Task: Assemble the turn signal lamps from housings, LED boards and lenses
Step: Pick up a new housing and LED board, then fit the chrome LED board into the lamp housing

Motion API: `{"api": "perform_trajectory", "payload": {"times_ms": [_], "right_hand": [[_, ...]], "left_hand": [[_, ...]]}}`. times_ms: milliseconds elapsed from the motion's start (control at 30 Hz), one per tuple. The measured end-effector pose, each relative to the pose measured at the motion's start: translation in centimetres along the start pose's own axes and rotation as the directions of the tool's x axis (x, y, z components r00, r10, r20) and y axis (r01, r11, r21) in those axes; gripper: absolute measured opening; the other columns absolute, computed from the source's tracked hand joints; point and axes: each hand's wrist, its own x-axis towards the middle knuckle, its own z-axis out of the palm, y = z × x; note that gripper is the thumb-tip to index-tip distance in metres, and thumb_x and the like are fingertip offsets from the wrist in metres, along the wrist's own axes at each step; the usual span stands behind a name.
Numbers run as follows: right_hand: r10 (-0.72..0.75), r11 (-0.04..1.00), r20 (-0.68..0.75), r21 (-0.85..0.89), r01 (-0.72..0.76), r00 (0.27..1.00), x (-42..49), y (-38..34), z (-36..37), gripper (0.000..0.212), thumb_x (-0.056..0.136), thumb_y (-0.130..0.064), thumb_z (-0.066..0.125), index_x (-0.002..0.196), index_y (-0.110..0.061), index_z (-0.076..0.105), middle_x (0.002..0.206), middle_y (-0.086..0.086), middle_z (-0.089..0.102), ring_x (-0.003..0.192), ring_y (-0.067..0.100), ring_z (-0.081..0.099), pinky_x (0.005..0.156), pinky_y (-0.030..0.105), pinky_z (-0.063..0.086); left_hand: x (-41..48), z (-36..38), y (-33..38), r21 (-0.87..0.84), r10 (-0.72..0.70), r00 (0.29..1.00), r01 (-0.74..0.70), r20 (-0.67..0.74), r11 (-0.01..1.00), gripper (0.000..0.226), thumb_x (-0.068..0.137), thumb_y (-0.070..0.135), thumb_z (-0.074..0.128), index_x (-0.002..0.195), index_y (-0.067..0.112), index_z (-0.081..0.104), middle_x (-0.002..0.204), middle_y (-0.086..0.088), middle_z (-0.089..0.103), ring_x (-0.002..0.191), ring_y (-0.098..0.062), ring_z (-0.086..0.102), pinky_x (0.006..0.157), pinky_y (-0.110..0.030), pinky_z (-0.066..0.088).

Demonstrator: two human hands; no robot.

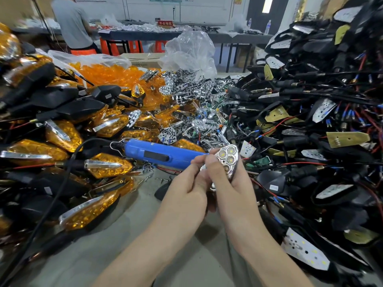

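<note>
Near centre, left hand [186, 187] and right hand [234, 183] pinch the chrome reflector [227, 160], just right of the blue screwdriver [157, 153], and should press its rim evenly so it seats flat.

Blue power screwdriver [157, 153] on a crowded bench [132, 224], with a second work line behind.
The screwdriver lies on its side, wire hook at its left end, and a black cable [62, 183] runs toward the near left edge. Small bits, probably loose screws [149, 179], are scattered just below it. Farther back, a crumpled clear plastic bag [190, 52] stands beside a flat cardboard box [143, 59]. A person in a grey shirt [72, 23] stands at a long far bench [145, 35] carrying a red sign [165, 23] and a water bottle [268, 26], with orange stools [134, 46] beneath.
</note>
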Motion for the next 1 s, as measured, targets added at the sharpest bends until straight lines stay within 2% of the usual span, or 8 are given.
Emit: {"api": "perform_trajectory", "payload": {"times_ms": [100, 200, 367, 533, 600, 733, 833, 1000], "right_hand": [[0.0, 1.0, -0.072, 0.031, 0.002, 0.997, 0.0, 0.2, -0.4, 0.027, 0.093, -0.046, 0.061, 0.102, -0.022, 0.07, 0.102, 0.002, 0.078, 0.088, 0.01, 0.074, 0.077, 0.033, 0.059], [0.036, 0.989, -0.085, 0.149, -0.023, 0.996, 0.0, -0.3, -0.1, 0.03, 0.091, -0.045, 0.066, 0.104, -0.018, 0.069, 0.111, 0.011, 0.076, 0.112, 0.029, 0.071, 0.103, 0.054, 0.051], [0.089, 0.886, -0.219, 0.464, 0.024, 0.972, 1.5, -1.8, -2.1, 0.01, 0.104, -0.016, 0.056, 0.098, -0.008, 0.058, 0.075, 0.004, 0.068, 0.069, 0.018, 0.068, 0.065, 0.031, 0.061], [0.175, 0.846, -0.214, 0.532, -0.036, 0.961, 1.7, -2.7, -3.3, 0.008, 0.104, -0.007, 0.051, 0.101, -0.014, 0.054, 0.071, 0.0, 0.061, 0.06, 0.013, 0.055, 0.043, 0.02, 0.039], [0.189, 0.846, -0.208, 0.53, -0.052, 0.96, 1.7, -2.7, -3.1, 0.012, 0.104, -0.004, 0.05, 0.101, -0.015, 0.055, 0.069, 0.0, 0.061, 0.057, 0.014, 0.054, 0.04, 0.02, 0.036], [0.21, 0.842, -0.19, 0.533, -0.079, 0.959, 1.6, -2.8, -3.0, 0.012, 0.103, -0.005, 0.052, 0.101, -0.015, 0.059, 0.067, 0.001, 0.06, 0.053, 0.014, 0.054, 0.037, 0.019, 0.035], [0.233, 0.836, -0.171, 0.538, -0.107, 0.957, 1.7, -2.6, -2.7, 0.011, 0.103, -0.009, 0.055, 0.098, -0.015, 0.062, 0.067, 0.002, 0.061, 0.053, 0.014, 0.054, 0.037, 0.02, 0.034], [0.263, 0.853, -0.187, 0.504, -0.138, 0.946, 2.2, -2.6, -2.7, 0.014, 0.103, -0.029, 0.056, 0.099, -0.017, 0.062, 0.067, 0.001, 0.061, 0.053, 0.014, 0.055, 0.036, 0.021, 0.034]], "left_hand": [[0.0, -0.3, 0.4, 0.064, 0.027, 0.998, -0.031, 0.063, 0.997, 0.031, 0.104, 0.028, 0.045, 0.101, 0.044, 0.072, 0.085, 0.011, 0.068, 0.072, -0.003, 0.063, 0.068, -0.021, 0.054], [0.0, -2.5, 1.4, 0.381, 0.096, 0.984, -0.147, 0.151, 0.913, 0.03, 0.102, 0.046, 0.044, 0.108, 0.037, 0.071, 0.077, 0.015, 0.068, 0.077, 0.0, 0.062, 0.077, -0.027, 0.052], [-0.3, -7.8, 1.9, 0.661, 0.132, 0.981, -0.007, -0.14, 0.75, 0.028, 0.101, 0.036, 0.043, 0.092, 0.031, 0.068, 0.077, 0.015, 0.07, 0.072, -0.002, 0.064, 0.071, -0.031, 0.053], [0.0, -8.2, 0.8, 0.962, 0.069, 0.998, -0.007, -0.012, 0.274, 0.028, 0.105, 0.028, 0.038, 0.125, 0.033, 0.057, 0.119, 0.015, 0.059, 0.112, -0.008, 0.054, 0.095, -0.033, 0.048], [0.3, -7.9, 0.6, 0.978, 0.051, 0.998, -0.046, 0.036, 0.205, 0.029, 0.106, 0.028, 0.036, 0.129, 0.035, 0.053, 0.123, 0.015, 0.055, 0.115, -0.009, 0.05, 0.097, -0.034, 0.047], [0.5, -8.4, 0.9, 0.977, 0.122, 0.992, -0.068, 0.044, 0.203, 0.028, 0.104, 0.027, 0.038, 0.123, 0.034, 0.057, 0.11, 0.019, 0.058, 0.102, -0.005, 0.055, 0.086, -0.03, 0.051], [0.8, -8.5, 1.6, 0.93, 0.271, 0.963, -0.11, 0.012, 0.35, 0.022, 0.1, 0.028, 0.043, 0.109, 0.036, 0.062, 0.096, 0.022, 0.06, 0.086, 0.0, 0.058, 0.074, -0.026, 0.051], [6.9, -9.0, 4.0, 0.909, 0.315, 0.946, -0.068, -0.072, 0.412, 0.022, 0.1, 0.027, 0.044, 0.113, 0.033, 0.061, 0.106, 0.015, 0.063, 0.085, 0.0, 0.059, 0.07, -0.023, 0.052]]}}
